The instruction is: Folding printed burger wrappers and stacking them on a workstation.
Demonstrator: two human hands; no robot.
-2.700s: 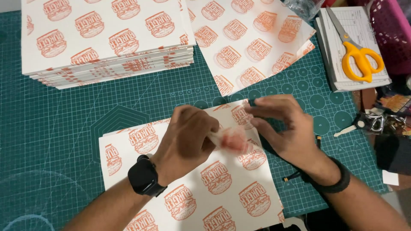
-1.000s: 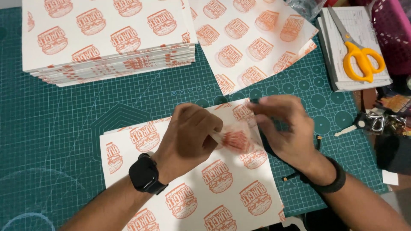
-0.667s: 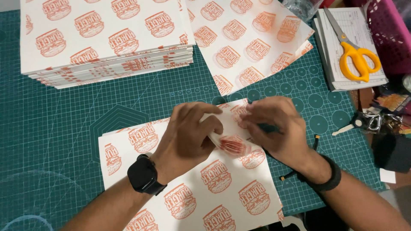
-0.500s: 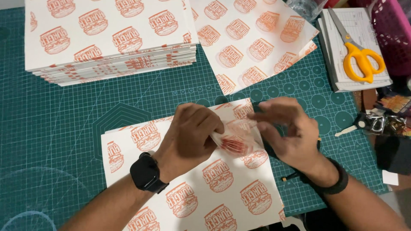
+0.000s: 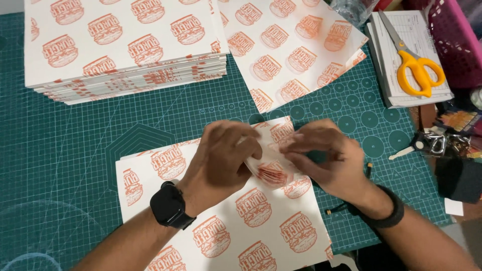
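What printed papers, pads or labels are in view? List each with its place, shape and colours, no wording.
Tall stack of printed sheets: top left, square, white with orange burger emblems.
Loose sheets: top centre, fanned, same print.
Low pile: under both hands, same print.
Folded sheet: in the grip of left hand and right hand.
Form pad: top right, white, under yellow scissors.

1. We count 2 hands, left hand [image 5: 221, 160] & right hand [image 5: 326, 158], on the cutting mat [image 5: 75, 165].
2. 1 pr yellow scissors [image 5: 414, 65], mat's far-right corner.
3. 1 thick paper stack [image 5: 125, 45], mat's far-left.
4. 1 key bunch [image 5: 434, 143], off mat's right edge.
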